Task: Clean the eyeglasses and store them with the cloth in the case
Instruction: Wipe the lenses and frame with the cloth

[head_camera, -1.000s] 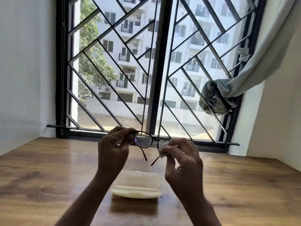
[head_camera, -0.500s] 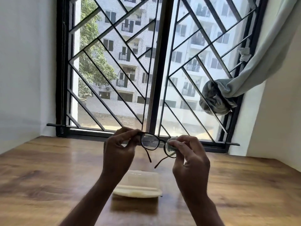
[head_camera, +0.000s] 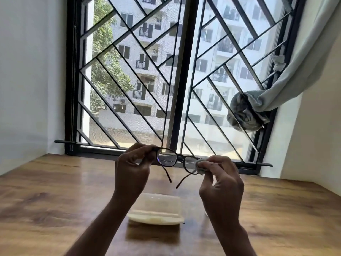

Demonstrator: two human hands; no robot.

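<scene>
The left hand point(head_camera: 132, 171) pinches the eyeglasses point(head_camera: 167, 159) at their nine o'clock end, holding them up in the air in front of the window point(head_camera: 184, 71) with the arms unfolded toward the person. At three o'clock, the right hand point(head_camera: 221, 183) pinches a small cloth point(head_camera: 200, 166) against the lens on that side. Down at six o'clock from the glasses, the pale case point(head_camera: 156, 209) sits on the wooden table point(head_camera: 55, 200), between the two forearms.

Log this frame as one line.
step: lens wipe | left hand: holds eyeglasses frame | right hand: pinches cloth on lens | case: on table
</scene>
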